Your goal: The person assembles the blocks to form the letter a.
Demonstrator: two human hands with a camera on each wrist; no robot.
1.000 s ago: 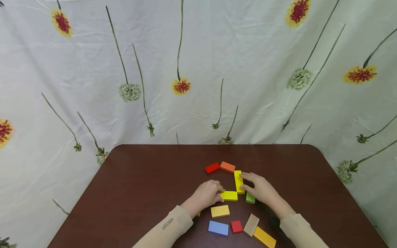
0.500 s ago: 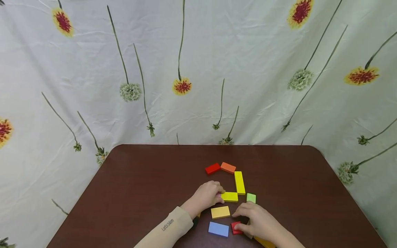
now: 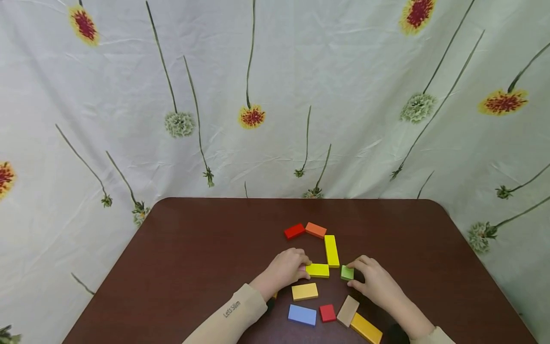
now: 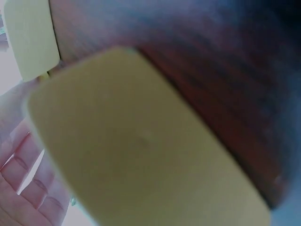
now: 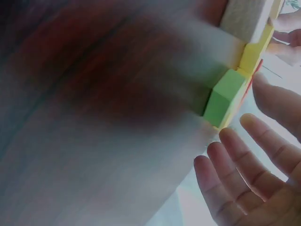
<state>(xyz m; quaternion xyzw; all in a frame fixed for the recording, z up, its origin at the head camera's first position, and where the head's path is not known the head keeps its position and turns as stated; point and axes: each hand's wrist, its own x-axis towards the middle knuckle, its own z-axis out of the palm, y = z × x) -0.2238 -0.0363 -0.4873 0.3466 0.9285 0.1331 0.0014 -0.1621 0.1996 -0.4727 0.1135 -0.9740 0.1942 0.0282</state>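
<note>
In the head view my left hand pinches a small pink block, mostly hidden by the fingers, against the left end of a flat yellow block. A longer yellow block runs away from that block's right end. My right hand is at a short green block, its index finger by the far edge and its thumb by the near edge. In the right wrist view the fingers are spread just beside the green block; whether they touch it is unclear.
Beyond the hands lie a red block and an orange block. Nearer are a pale yellow block, a blue block, a small red block, a tan block and an amber block on the dark table.
My right hand moved from the long yellow block back toward the small red and tan blocks, then forward again to the green block. The left hand stays at the pink block.
</note>
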